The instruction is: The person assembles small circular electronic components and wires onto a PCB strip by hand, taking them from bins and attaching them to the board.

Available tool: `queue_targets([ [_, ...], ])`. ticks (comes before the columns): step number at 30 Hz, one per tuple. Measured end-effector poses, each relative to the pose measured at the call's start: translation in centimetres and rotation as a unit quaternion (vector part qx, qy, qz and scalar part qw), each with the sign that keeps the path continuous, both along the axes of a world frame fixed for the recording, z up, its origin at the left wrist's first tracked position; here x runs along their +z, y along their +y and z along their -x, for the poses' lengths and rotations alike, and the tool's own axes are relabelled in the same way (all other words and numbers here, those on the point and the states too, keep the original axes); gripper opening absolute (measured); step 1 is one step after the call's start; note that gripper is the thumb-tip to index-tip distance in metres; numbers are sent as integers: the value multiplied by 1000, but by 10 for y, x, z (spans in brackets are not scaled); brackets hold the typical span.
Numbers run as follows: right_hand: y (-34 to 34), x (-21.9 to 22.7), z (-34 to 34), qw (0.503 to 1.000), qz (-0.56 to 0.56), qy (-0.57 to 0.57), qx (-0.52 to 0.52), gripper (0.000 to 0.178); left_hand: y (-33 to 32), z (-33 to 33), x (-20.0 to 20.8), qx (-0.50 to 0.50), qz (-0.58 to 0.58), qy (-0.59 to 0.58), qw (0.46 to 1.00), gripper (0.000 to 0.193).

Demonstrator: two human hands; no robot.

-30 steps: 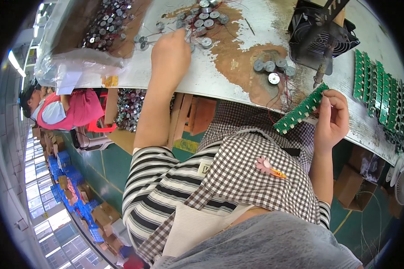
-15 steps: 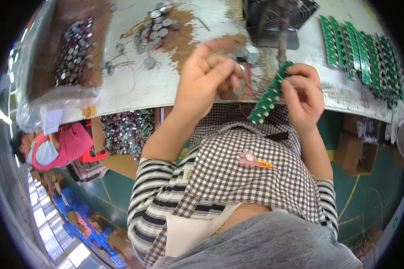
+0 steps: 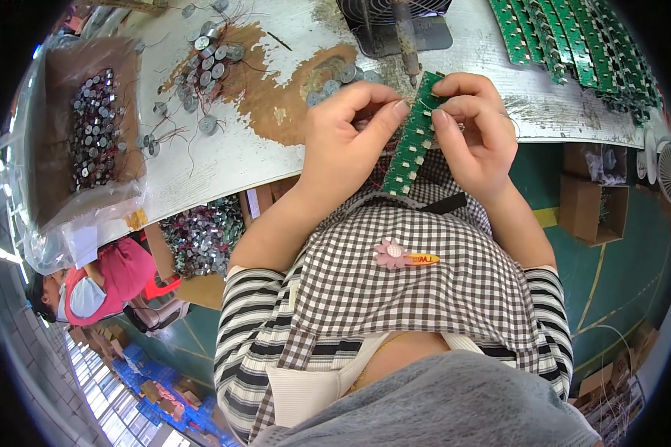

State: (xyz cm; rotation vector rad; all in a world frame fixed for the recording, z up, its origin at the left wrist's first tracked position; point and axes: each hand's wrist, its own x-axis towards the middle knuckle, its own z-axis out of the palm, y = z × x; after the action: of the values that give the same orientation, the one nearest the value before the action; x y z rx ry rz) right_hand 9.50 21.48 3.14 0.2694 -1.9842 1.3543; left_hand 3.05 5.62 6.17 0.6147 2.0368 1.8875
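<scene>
My right hand (image 3: 476,134) grips a long green circuit board strip (image 3: 410,153) near its upper end, thumb and fingers at its right edge. Small pale components run along the strip, which slants down toward my apron. My left hand (image 3: 354,134) is closed in a pinch at the strip's left edge; whatever lies between its fingertips is too small to make out. Thin red wires (image 3: 381,170) show beside the strip's lower part. Just above the strip, a soldering iron (image 3: 406,41) points its tip downward. Several round silver motors (image 3: 356,73) lie beyond my left hand.
More wired motors (image 3: 209,67) are heaped on the worn white table (image 3: 261,153). A plastic-lined box (image 3: 56,186) of motors stands left, another box (image 3: 201,238) below the edge. Green boards (image 3: 559,41) are stacked at far right, behind them a black fan (image 3: 354,26). Someone in pink (image 3: 115,276) sits left.
My left hand has come from over the motors to the strip's edge, its fingers now pinched. The view has shifted, and the strip sits closer under the soldering iron's tip.
</scene>
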Motion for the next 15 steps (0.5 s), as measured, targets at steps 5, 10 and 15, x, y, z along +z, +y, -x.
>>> queue_targets([
  [5,0,4,1,1000,15,-4,2,7,2,9,-6,-26,14,108,994,9],
  [10,1,6,3,1000,10,-2,-2,7,6,7,0,-24,24,15,999,7],
  [15,6,7,13,997,-71,29,-25,7,10,12,1,1,21,13,1000,6],
])
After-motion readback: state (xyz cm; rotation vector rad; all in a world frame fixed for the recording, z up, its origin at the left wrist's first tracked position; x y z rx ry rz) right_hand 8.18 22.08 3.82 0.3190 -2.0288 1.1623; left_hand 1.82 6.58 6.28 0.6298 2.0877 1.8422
